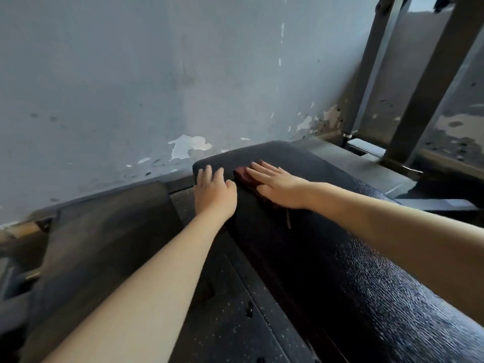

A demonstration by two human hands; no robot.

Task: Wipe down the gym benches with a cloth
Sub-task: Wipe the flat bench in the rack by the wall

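views: one, head-worn, wide-angle | stance: above the near end of the bench [340,258] | facing: forward and down along its length toward the wall [131,74] | range: close; left hand [214,195] and right hand [280,187] sit mid-frame at the bench's far end

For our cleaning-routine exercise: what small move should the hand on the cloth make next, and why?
Probably slide the right hand and dark red cloth on to the far end of the black padded bench: nearer padding already glistens, that end looks dull, and the left hand rests on its edge.
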